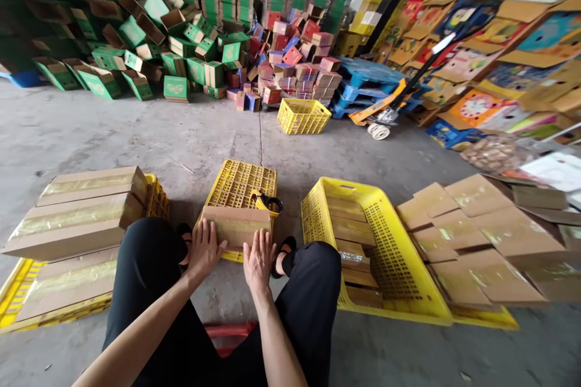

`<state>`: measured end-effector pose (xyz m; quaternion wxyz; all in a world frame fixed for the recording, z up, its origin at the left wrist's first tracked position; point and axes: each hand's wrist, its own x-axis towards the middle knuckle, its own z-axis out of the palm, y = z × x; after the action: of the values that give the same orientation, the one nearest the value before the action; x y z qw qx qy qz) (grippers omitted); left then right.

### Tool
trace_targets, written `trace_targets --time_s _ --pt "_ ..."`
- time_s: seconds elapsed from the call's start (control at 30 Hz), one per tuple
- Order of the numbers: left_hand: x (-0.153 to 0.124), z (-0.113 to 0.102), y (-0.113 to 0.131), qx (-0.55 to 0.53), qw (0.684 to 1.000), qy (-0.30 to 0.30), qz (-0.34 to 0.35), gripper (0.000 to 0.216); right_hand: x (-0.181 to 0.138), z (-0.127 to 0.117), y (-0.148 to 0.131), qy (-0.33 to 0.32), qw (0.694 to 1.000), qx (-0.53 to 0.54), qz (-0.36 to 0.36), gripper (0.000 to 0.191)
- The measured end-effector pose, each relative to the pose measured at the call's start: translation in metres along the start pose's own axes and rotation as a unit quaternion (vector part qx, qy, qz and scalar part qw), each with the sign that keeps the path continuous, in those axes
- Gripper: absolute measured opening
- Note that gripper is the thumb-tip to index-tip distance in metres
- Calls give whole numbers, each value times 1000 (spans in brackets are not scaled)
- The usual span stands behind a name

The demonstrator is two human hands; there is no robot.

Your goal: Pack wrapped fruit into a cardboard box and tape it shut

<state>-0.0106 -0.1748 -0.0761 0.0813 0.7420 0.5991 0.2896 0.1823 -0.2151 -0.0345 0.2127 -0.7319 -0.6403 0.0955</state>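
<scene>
A small brown cardboard box (236, 225) lies on an overturned yellow crate (240, 182) in front of my knees. My left hand (205, 249) rests flat on the box's near left side, fingers spread. My right hand (258, 259) lies flat on its near right side, fingers stretched out. Both hands press on the box and hold nothing. A yellow tape dispenser (267, 201) sits on the crate just beyond the box's right end.
A yellow basket (385, 254) with stacked boxes stands to my right, next to taped boxes (481, 236) on the floor. Finished boxes (77, 208) pile on yellow crates at my left. Green and red box heaps (181, 30), another yellow crate (303, 116) and a pallet jack (385, 112) lie beyond.
</scene>
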Motion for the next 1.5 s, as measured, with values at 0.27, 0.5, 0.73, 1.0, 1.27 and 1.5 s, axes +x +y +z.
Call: trace_targets --time_s 0.27,0.5,0.73,1.0,1.27,1.5 --pt "-28 9 37 41 983 -56 172 64 -2 -4 -37 -49 997 31 -49 60" --pt "-16 -1 18 -7 988 -84 131 58 7 -4 -63 -82 992 64 -72 58" --pt "-3 -23 4 3 998 -55 42 54 18 -11 -45 -98 989 47 -100 55" --pt "9 -32 -3 17 997 -11 -78 54 21 -17 10 -3 999 9 37 64" --pt "7 -1 25 28 997 -20 71 53 29 -9 -20 -50 999 3 -5 66" --pt "14 19 26 -29 990 -60 126 59 57 -11 -71 -100 987 54 -113 53"
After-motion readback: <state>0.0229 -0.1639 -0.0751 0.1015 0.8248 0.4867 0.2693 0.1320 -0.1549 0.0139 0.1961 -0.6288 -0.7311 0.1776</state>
